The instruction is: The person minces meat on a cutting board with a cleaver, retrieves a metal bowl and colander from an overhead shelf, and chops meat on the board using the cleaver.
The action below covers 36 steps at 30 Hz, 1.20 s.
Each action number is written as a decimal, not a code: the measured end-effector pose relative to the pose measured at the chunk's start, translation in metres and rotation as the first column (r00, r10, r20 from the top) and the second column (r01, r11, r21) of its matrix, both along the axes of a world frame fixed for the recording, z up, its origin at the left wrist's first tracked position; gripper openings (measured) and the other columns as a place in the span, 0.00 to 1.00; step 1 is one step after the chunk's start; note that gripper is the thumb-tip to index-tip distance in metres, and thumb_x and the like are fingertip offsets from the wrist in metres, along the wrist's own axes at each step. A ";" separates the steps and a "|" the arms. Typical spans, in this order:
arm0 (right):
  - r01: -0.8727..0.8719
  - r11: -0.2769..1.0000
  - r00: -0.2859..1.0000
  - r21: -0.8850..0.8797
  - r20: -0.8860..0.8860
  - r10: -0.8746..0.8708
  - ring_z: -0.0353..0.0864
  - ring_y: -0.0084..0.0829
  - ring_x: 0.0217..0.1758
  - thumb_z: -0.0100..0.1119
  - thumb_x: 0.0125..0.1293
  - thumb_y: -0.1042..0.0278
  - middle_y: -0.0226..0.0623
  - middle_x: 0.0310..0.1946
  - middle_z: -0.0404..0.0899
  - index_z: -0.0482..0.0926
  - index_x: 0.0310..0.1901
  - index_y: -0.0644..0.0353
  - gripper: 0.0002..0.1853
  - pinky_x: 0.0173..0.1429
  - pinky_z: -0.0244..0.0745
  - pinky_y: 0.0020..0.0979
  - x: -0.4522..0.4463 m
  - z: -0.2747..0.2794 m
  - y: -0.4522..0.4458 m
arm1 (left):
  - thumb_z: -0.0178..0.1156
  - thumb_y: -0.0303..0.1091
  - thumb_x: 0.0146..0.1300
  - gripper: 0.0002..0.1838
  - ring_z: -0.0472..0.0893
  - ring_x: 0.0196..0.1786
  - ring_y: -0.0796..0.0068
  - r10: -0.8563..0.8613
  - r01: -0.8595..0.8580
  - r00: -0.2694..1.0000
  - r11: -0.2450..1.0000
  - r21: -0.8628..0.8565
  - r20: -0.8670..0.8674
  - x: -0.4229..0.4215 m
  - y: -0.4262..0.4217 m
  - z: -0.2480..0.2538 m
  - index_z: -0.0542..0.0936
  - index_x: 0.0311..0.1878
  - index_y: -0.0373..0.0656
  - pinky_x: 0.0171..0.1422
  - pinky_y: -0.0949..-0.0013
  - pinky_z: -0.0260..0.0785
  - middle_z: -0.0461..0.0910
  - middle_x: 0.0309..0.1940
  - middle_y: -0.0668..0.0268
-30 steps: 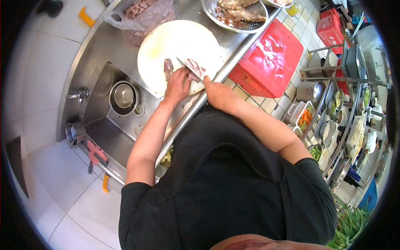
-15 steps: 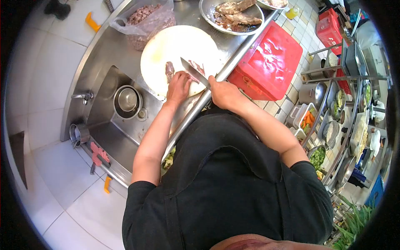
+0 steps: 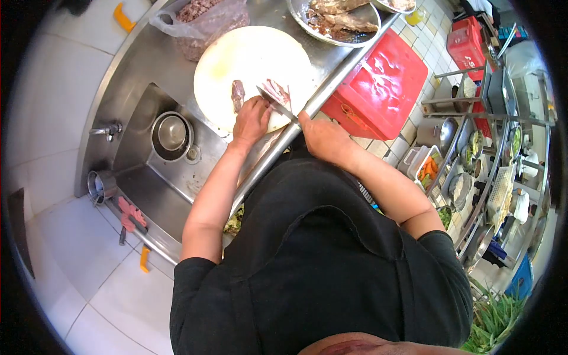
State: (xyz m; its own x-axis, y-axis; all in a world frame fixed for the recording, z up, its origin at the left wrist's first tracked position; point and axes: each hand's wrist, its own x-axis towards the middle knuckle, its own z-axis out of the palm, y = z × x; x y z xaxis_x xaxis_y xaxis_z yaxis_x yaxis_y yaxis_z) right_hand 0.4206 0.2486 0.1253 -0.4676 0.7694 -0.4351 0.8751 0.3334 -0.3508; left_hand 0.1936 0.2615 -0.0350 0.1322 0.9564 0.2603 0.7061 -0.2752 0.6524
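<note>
Upper centre: holding knife [image 3: 280, 107] in right hand [image 3: 325, 139], hiding handle. Cannot tell grip of left hand [image 3: 251, 121] beside meat [image 3: 276, 90].

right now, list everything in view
cutting board: one, off-white, counter
knife: one, silver, over board
sliced meat: several, pink, beside knife
meat piece: one, red-brown, on board
mince bag: one, translucent, counter
dish of browned meat: one, silver, counter
nested bowls: two, silver, in sink
faucet: one, silver, sink's back
containers: at least two, red, right
carrots: several, orange, white tub
rack: one, silver, right
left hand: one, bare, at board
right hand: one, bare, gripping knife
</note>
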 end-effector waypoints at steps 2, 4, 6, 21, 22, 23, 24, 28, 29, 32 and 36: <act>-0.013 1.000 0.999 -0.027 0.032 0.014 0.91 0.59 0.43 0.48 0.73 0.76 0.60 0.36 0.88 0.70 0.53 0.68 0.10 0.49 0.84 0.56 -0.002 -0.002 0.003 | 0.66 0.36 0.72 0.13 0.82 0.59 0.51 0.005 -0.004 1.000 1.000 -0.001 0.004 0.000 0.000 -0.002 0.85 0.52 0.38 0.65 0.53 0.76 0.83 0.55 0.54; -0.007 1.000 1.000 -0.020 0.028 0.007 0.91 0.58 0.44 0.48 0.74 0.76 0.60 0.36 0.88 0.70 0.53 0.68 0.10 0.48 0.85 0.55 -0.002 -0.008 0.004 | 0.66 0.36 0.72 0.13 0.82 0.60 0.51 0.012 -0.012 1.000 1.000 -0.003 0.007 0.000 -0.001 -0.001 0.85 0.52 0.38 0.64 0.53 0.76 0.83 0.55 0.54; -0.026 0.999 0.999 -0.030 0.029 0.027 0.91 0.58 0.44 0.47 0.74 0.76 0.60 0.36 0.88 0.69 0.54 0.68 0.10 0.48 0.85 0.55 -0.003 -0.011 0.007 | 0.66 0.37 0.72 0.12 0.82 0.60 0.51 0.015 -0.015 1.000 1.000 0.009 0.010 0.001 -0.001 0.003 0.86 0.51 0.38 0.64 0.54 0.77 0.83 0.55 0.55; 0.012 0.988 0.988 0.153 -0.156 0.013 0.87 0.62 0.34 0.50 0.72 0.75 0.59 0.28 0.84 0.69 0.55 0.70 0.13 0.39 0.80 0.60 0.003 -0.046 0.018 | 0.66 0.31 0.70 0.09 0.82 0.57 0.51 -0.016 0.015 0.999 1.000 0.012 0.033 -0.001 -0.002 -0.001 0.86 0.51 0.40 0.62 0.53 0.76 0.83 0.52 0.56; 0.009 0.991 0.989 0.132 -0.146 0.011 0.87 0.62 0.34 0.49 0.72 0.74 0.60 0.28 0.84 0.68 0.55 0.70 0.13 0.39 0.79 0.60 0.007 -0.040 0.013 | 0.66 0.30 0.70 0.09 0.83 0.56 0.52 0.017 -0.018 0.999 0.999 0.034 0.031 0.001 -0.002 -0.002 0.86 0.50 0.40 0.61 0.53 0.77 0.83 0.51 0.57; 0.005 0.994 0.991 0.109 -0.137 0.010 0.87 0.63 0.34 0.49 0.72 0.74 0.60 0.28 0.84 0.68 0.55 0.70 0.13 0.39 0.79 0.61 0.009 -0.034 0.008 | 0.66 0.30 0.70 0.09 0.83 0.56 0.52 0.017 -0.018 0.999 0.999 0.034 0.031 0.001 -0.001 -0.003 0.86 0.50 0.40 0.61 0.53 0.77 0.83 0.51 0.57; 0.005 0.994 0.990 0.108 -0.138 0.011 0.87 0.63 0.34 0.49 0.72 0.74 0.60 0.28 0.84 0.68 0.55 0.70 0.13 0.39 0.79 0.61 0.009 -0.027 0.005 | 0.67 0.30 0.69 0.08 0.83 0.55 0.52 0.023 -0.025 0.999 0.998 0.059 0.036 0.001 0.000 -0.004 0.87 0.49 0.40 0.60 0.54 0.77 0.84 0.50 0.58; 0.013 1.000 0.998 0.012 -0.063 -0.012 0.89 0.60 0.42 0.51 0.69 0.76 0.60 0.34 0.87 0.69 0.55 0.70 0.15 0.47 0.83 0.58 0.014 -0.012 -0.002 | 0.68 0.29 0.68 0.08 0.84 0.52 0.53 0.024 -0.028 0.999 0.996 0.079 0.041 0.001 -0.001 -0.001 0.87 0.48 0.41 0.58 0.54 0.78 0.84 0.47 0.59; 0.004 1.000 0.998 0.012 -0.067 -0.003 0.89 0.61 0.42 0.51 0.69 0.76 0.61 0.34 0.87 0.69 0.55 0.70 0.15 0.47 0.83 0.58 0.015 -0.012 -0.002 | 0.68 0.29 0.68 0.08 0.84 0.52 0.53 0.024 -0.027 0.999 0.997 0.078 0.042 0.002 -0.001 0.001 0.87 0.48 0.41 0.58 0.54 0.78 0.84 0.47 0.59; -0.002 1.000 0.998 -0.001 -0.063 0.002 0.89 0.61 0.43 0.51 0.70 0.77 0.61 0.35 0.87 0.69 0.55 0.70 0.14 0.47 0.83 0.58 0.016 -0.015 -0.001 | 0.69 0.29 0.67 0.08 0.84 0.53 0.52 0.033 -0.037 0.998 0.997 0.073 0.045 0.003 -0.002 0.002 0.87 0.48 0.41 0.59 0.54 0.78 0.85 0.48 0.59; -0.018 0.999 0.998 -0.039 -0.055 0.015 0.89 0.61 0.44 0.50 0.70 0.77 0.62 0.36 0.87 0.68 0.54 0.70 0.13 0.49 0.83 0.58 0.011 -0.009 0.006 | 0.69 0.29 0.68 0.07 0.84 0.52 0.52 0.032 -0.035 0.998 0.996 0.078 0.046 0.002 0.000 0.003 0.87 0.47 0.40 0.58 0.54 0.78 0.85 0.47 0.58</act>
State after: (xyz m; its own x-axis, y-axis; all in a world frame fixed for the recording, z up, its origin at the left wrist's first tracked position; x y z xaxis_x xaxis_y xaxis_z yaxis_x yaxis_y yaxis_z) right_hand 0.4314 0.2548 0.1165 -0.5038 0.7441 -0.4388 0.8489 0.3324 -0.4110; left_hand 0.1958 0.2611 -0.0318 0.0868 0.9363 0.3404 0.6862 -0.3038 0.6609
